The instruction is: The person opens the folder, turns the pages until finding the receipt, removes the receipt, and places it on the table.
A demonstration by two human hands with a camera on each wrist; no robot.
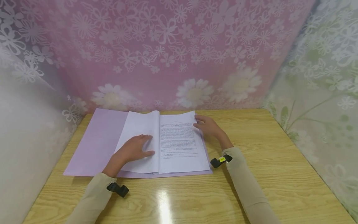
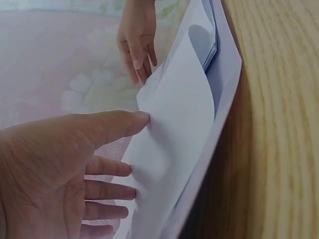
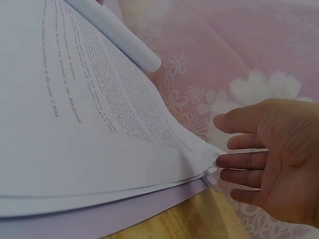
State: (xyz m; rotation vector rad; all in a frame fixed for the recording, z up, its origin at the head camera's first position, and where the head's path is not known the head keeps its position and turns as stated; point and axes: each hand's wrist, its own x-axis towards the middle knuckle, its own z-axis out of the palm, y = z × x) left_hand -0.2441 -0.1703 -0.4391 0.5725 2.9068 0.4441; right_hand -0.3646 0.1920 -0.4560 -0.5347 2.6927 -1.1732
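A purple folder (image 1: 89, 140) lies spread on the table with a stack of paper in it. Its turned white sheets (image 1: 142, 127) curve over to the left of the spine. On the right is a printed page (image 1: 179, 140) full of small text. My left hand (image 1: 132, 149) rests on the turned sheets, fingers extended and thumb apart, as the left wrist view also shows. At the upper right corner of the printed page is my right hand (image 1: 208, 126), its fingers extended and touching the slightly lifted page edges (image 3: 212, 162).
The wooden table (image 1: 251, 174) extends in front of and to the right of the folder. A pink flowered cloth (image 1: 167, 62) hangs behind it, with pale flowered side panels (image 1: 330, 109). Each wrist wears a small black camera (image 1: 118, 189).
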